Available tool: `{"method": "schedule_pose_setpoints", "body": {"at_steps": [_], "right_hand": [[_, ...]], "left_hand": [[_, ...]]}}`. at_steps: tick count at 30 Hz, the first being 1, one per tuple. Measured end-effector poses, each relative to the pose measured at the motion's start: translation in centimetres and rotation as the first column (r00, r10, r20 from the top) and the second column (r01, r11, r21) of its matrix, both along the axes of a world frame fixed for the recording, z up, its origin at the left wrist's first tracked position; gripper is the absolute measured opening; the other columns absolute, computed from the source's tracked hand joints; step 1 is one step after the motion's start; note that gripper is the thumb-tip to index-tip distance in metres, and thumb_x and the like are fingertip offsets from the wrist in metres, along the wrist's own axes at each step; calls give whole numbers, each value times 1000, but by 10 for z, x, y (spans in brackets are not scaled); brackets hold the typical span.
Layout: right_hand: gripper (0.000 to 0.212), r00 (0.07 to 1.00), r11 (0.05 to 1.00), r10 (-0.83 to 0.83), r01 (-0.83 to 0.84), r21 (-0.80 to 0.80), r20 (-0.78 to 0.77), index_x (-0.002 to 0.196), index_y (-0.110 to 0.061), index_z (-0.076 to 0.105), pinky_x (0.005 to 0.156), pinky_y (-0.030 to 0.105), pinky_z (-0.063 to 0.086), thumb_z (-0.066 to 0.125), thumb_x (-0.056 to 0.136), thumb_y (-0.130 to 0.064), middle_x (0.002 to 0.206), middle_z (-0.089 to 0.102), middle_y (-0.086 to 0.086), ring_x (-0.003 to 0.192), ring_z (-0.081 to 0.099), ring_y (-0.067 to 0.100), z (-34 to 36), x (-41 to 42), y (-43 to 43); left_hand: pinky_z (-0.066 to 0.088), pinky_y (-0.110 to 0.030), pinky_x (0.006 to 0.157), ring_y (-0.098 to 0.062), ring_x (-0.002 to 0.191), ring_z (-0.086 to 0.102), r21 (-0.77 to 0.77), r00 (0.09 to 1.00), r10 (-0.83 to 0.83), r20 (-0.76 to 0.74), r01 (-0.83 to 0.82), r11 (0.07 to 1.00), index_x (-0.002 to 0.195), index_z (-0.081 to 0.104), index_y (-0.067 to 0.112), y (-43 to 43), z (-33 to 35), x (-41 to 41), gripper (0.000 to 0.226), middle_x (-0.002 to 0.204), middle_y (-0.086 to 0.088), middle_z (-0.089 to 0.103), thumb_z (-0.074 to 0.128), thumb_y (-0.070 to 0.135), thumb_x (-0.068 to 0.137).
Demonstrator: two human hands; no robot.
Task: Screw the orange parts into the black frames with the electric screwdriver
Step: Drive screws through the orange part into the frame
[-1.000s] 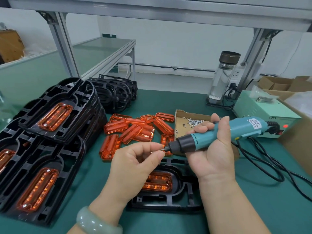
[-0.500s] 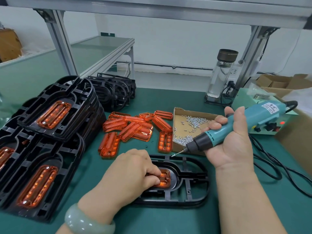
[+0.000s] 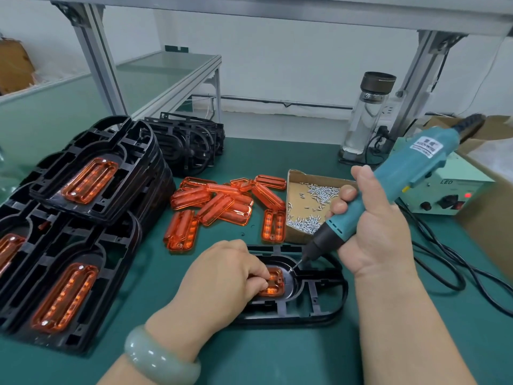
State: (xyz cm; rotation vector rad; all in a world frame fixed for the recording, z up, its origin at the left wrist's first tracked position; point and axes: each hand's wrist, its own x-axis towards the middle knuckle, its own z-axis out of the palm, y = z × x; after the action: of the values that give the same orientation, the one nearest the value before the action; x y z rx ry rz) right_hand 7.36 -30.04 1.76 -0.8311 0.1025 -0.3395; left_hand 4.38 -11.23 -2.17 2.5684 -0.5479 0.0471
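- The left hand (image 3: 222, 276) lies knuckles-up on the clear orange plastic part (image 3: 276, 283). Its fingers curl down and hold the part in the rounded recess of the black plastic frame (image 3: 313, 304). The hand covers most of the part, so only the right end shows.
- That frame lies flat on the green counter (image 3: 277, 357), between the two forearms.
- The right hand (image 3: 372, 234) is wrapped round the teal electric screwdriver (image 3: 402, 184), which tilts down to the left.
- The bit tip sits at the part's upper right corner. Contact, and any screw on the tip, cannot be made out.
- The screwdriver's rear end is blurred.
- Behind the frame lie a heap of loose orange parts (image 3: 219, 204) and an open cardboard tray (image 3: 301, 195) of small silver screws (image 3: 305, 226).
- At left, stacked black frames with orange parts fitted (image 3: 91, 187) are cut off by the picture's edge.
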Motion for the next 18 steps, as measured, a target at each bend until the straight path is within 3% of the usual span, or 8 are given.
{"method": "schedule_pose_setpoints", "body": {"at_steps": [6, 13, 18], "right_hand": [[29, 997, 997, 12, -6, -82, 71, 94, -16, 56, 48, 21, 42, 69, 74, -32, 59, 50, -4, 46, 46, 9, -1, -4, 13], [20, 997, 995, 18, -10, -103, 81, 93, -15, 55, 47, 20, 43, 69, 84, -27, 59, 51, -4, 46, 47, 9, -3, -4, 12], [19, 998, 991, -6, 14, -134, 61, 87, -18, 57, 46, 19, 41, 68, 77, -29, 57, 51, -4, 44, 46, 10, -2, -3, 13]], "left_hand": [[40, -24, 82, -5, 93, 46, -32, 1000, 1, 21, -1, 999, 96, 72, 39, 1, -4, 1, 14, 87, 14, 53, 63, 39, 85], [40, -25, 82, -4, 92, 46, -28, 1000, 3, 27, -2, 1000, 96, 71, 40, 2, -6, 1, 14, 87, 15, 52, 62, 40, 85], [42, -28, 83, -7, 93, 49, -30, 1000, 6, 11, -5, 1000, 94, 71, 40, 1, -5, 2, 13, 88, 13, 53, 63, 39, 84]]}}
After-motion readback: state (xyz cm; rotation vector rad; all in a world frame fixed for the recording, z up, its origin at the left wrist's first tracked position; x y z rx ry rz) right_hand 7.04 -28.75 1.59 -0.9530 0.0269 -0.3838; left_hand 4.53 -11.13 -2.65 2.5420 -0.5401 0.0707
